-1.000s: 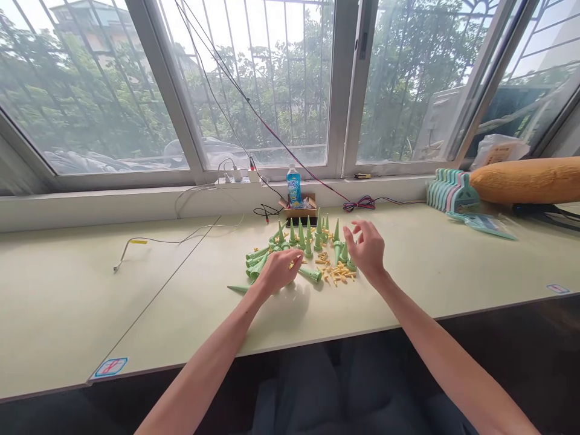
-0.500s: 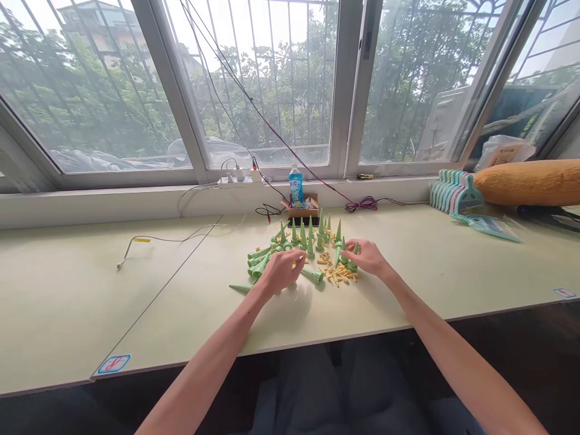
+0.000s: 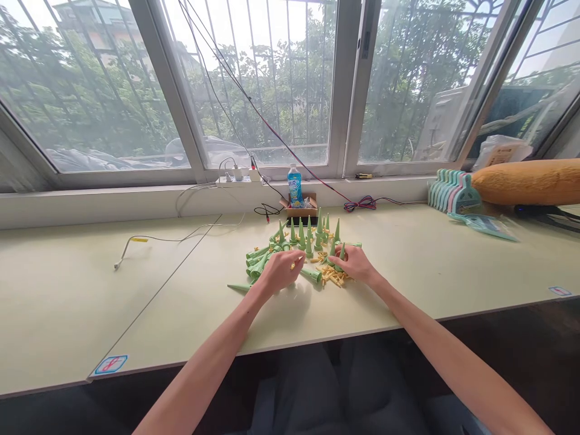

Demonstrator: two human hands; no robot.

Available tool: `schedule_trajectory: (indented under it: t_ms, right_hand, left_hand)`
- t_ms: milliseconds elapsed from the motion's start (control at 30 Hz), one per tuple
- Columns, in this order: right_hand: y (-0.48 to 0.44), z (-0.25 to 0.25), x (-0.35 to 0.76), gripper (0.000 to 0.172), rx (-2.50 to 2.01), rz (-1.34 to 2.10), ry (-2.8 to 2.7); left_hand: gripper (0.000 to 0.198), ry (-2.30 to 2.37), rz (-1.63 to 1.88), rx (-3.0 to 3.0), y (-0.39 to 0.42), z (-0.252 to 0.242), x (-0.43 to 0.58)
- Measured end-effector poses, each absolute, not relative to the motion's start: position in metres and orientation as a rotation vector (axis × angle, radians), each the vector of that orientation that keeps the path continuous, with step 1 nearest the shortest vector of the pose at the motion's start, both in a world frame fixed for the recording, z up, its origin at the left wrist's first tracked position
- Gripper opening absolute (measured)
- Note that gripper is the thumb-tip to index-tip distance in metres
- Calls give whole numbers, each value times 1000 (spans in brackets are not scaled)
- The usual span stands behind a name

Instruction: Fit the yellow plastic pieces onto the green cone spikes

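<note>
My left hand (image 3: 281,269) is closed in a pinch over the near left of the pile; what its fingertips hold, if anything, I cannot make out. My right hand (image 3: 356,264) has its fingers closed round a green cone-shaped spike (image 3: 332,250), whose pointed tip sticks up. Several green spikes stand upright on their wide caps, such as one green spike (image 3: 309,246) between the hands. Others lie on their sides at the left, and a green tube (image 3: 312,275) lies beside my left fingers. Small yellow pegs (image 3: 334,277) are heaped under my right hand.
Behind the pile is a small cardboard box (image 3: 301,211) with a blue bottle (image 3: 294,187). A coiled cable (image 3: 360,203) and a white cable (image 3: 156,238) lie on the pale table (image 3: 172,320). Dustpan-like pastel pieces (image 3: 455,192) and an orange roll (image 3: 530,182) are at right.
My right hand has moved left, bringing its spike toward the middle of the pile. A green piece now shows lying behind that hand. My left hand has hardly moved.
</note>
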State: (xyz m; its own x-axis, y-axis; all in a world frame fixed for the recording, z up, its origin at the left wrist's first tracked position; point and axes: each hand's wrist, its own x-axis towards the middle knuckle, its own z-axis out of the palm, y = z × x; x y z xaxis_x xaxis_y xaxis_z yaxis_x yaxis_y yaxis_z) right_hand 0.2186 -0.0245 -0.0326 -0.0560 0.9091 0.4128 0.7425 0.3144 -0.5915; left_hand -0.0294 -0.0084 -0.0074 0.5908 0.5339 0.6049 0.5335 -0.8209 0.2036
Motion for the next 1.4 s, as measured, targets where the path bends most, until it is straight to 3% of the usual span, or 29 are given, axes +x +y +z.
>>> schedule_trajectory:
  t_ms: [200,400,567,667,1167,1300,1400]
  right_hand:
    - [-27,-34,211,35,-1380,326,-1858]
    - [-31,-23,215,38,-1258,419,-1766]
    - [-4,-14,245,26,-1416,99,-1673]
    - [13,-12,260,19,-1523,47,-1727]
    - [2,-34,234,14,-1482,169,-1805]
    - [1,-34,231,17,-1401,328,-1744]
    - [6,-33,241,19,-1426,177,-1689]
  left_hand:
    - [26,864,990,2820,-13,-4,-28]
    - [41,840,861,2978,-19,-7,-23]
    - [51,836,785,3103,-28,-13,-14]
    - [46,856,757,3151,-31,-16,-9]
    - [25,953,632,3165,-27,-23,-6]
    - [25,996,654,3153,-26,-24,-6]
    - [28,995,666,3132,-26,-24,-6]
